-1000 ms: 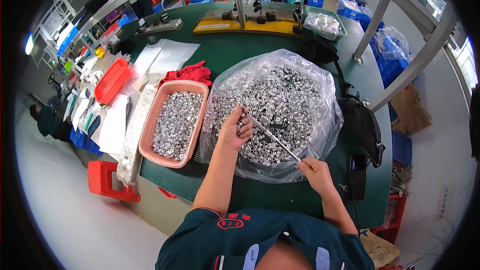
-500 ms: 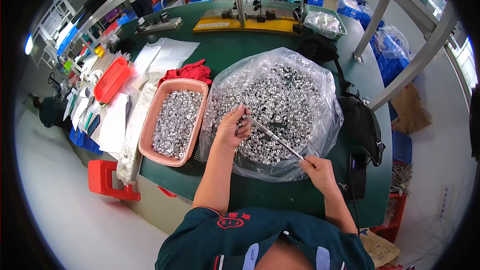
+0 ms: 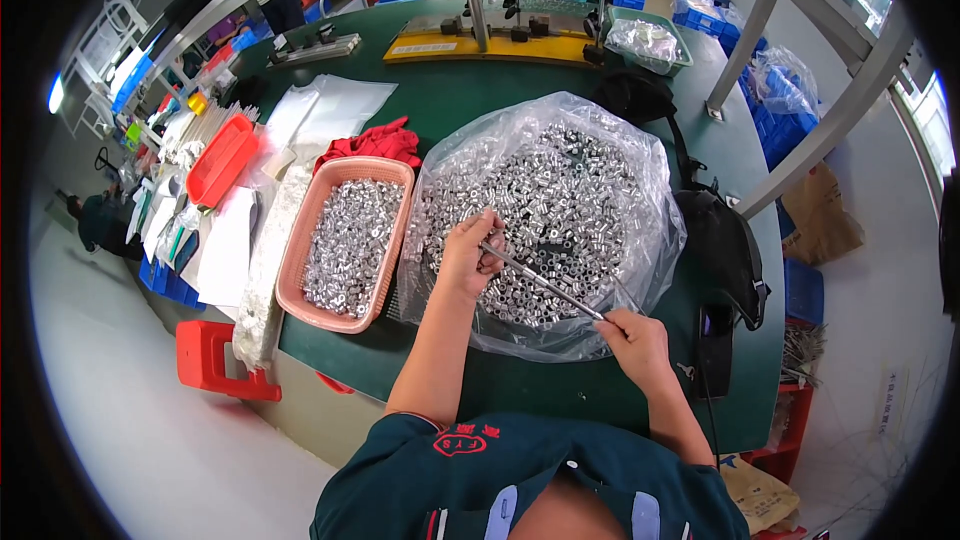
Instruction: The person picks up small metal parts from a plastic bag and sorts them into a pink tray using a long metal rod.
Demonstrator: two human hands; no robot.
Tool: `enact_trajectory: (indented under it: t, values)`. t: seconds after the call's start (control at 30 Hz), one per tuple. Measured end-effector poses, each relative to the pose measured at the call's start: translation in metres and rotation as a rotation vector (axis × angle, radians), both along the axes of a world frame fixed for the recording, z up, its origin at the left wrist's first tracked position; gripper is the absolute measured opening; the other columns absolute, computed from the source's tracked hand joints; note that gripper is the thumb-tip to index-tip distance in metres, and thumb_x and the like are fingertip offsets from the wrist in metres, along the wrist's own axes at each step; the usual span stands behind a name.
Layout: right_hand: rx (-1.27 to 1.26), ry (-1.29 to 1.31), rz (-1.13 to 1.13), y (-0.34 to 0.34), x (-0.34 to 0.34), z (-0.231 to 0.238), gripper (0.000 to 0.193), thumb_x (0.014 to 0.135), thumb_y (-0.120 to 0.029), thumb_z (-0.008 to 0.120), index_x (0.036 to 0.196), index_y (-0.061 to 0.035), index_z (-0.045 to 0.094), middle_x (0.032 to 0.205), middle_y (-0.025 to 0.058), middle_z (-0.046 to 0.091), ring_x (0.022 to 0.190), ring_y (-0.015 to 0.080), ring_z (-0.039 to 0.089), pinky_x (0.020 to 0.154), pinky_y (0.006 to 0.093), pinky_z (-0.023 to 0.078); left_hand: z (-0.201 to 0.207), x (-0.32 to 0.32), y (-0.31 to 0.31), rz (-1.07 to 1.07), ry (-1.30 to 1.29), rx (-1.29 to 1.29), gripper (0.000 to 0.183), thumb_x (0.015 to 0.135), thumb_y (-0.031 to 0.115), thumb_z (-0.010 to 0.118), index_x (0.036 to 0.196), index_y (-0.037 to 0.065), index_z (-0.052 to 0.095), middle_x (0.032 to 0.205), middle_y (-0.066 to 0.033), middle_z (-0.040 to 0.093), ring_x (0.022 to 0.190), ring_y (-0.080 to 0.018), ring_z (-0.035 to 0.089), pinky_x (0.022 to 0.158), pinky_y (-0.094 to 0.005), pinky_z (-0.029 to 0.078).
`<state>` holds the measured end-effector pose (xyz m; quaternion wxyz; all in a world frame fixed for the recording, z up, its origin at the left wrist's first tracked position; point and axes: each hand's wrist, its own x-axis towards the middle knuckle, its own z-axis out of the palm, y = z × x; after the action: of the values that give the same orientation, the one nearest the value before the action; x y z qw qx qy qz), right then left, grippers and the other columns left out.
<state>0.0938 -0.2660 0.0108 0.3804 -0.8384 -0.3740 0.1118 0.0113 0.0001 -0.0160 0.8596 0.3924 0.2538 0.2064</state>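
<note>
My right hand (image 3: 637, 344) is closed round the near end of a slim metal rod (image 3: 545, 283), which slants up and left and has a thicker stretch along it. At the rod's far end, the fingers of my left hand (image 3: 468, 255) are bent together against the tip; whatever they pinch is hidden. Both hands are at the near side of a large clear plastic bag (image 3: 655, 240), spread wide. Inside the bag lies a heap of small silvery metal sleeves (image 3: 570, 190). My left hand is over the heap, my right hand by the bag's near right rim.
Left of the bag stands a pink basket (image 3: 292, 270) of similar small metal parts, with a red cloth (image 3: 385, 145) behind it. A black bag (image 3: 725, 245) and a dark phone-like device (image 3: 714, 350) lie right. A yellow-based fixture (image 3: 430, 48) stands at the back.
The rod's far end has sunk slightly in my left fingers, and the rod lies a little lower. My right hand has barely moved.
</note>
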Motion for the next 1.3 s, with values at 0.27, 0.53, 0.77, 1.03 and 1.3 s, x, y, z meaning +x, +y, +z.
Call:
enact_trajectory:
  t: [0.27,0.53,0.77,1.03,1.3]
  values:
    - [0.012,0.040,-0.018,-0.001,0.002,0.000,0.015,0.076,-0.016,0.067,0.081,-0.0018,0.063,0.057,0.0121,0.053,0.049,0.0205,0.051,0.049,0.0298,0.039,-0.008,0.000,0.005,-0.054,-0.228,-0.349,0.027,0.092,0.031,0.049,0.090,0.005,0.052,0.062,-0.0028,0.045,0.045,-0.0085,0.032,0.035,-0.0207,0.022]
    - [0.019,0.057,-0.071,-0.001,0.001,0.003,0.015,0.076,-0.015,0.067,0.080,-0.0016,0.063,0.058,0.0124,0.053,0.049,0.0202,0.051,0.049,0.0302,0.039,0.004,0.000,-0.004,0.037,-0.048,-0.080,0.028,0.091,0.030,0.053,0.088,0.001,0.056,0.057,-0.0024,0.046,0.039,-0.0082,0.035,0.035,-0.0214,0.023]
    - [0.038,-0.097,-0.079,0.000,0.001,0.002,0.014,0.075,-0.015,0.067,0.079,-0.0024,0.062,0.061,0.0134,0.054,0.053,0.0284,0.053,0.050,0.0321,0.039,0.007,0.003,-0.008,0.041,0.007,0.040,0.030,0.091,0.029,0.052,0.088,-0.001,0.057,0.054,-0.0015,0.046,0.038,-0.0077,0.034,0.034,-0.0205,0.022]
    - [0.068,-0.061,-0.096,0.002,0.001,-0.008,0.014,0.077,-0.018,0.067,0.078,-0.0049,0.062,0.061,0.0125,0.056,0.053,0.0289,0.055,0.050,0.0349,0.041,0.010,-0.004,-0.001,-0.042,-0.129,-0.158,0.026,0.091,0.023,0.048,0.097,-0.002,0.055,0.061,-0.0019,0.043,0.042,-0.0081,0.033,0.037,-0.0211,0.024]
    - [0.090,-0.031,-0.080,0.002,0.002,-0.006,0.013,0.077,-0.017,0.067,0.079,-0.0041,0.063,0.060,0.0130,0.055,0.052,0.0278,0.053,0.049,0.0328,0.040,0.001,-0.007,0.009,-0.118,-0.236,-0.378,0.021,0.088,0.020,0.052,0.096,0.001,0.056,0.060,-0.0001,0.043,0.042,-0.0067,0.033,0.036,-0.0196,0.022]
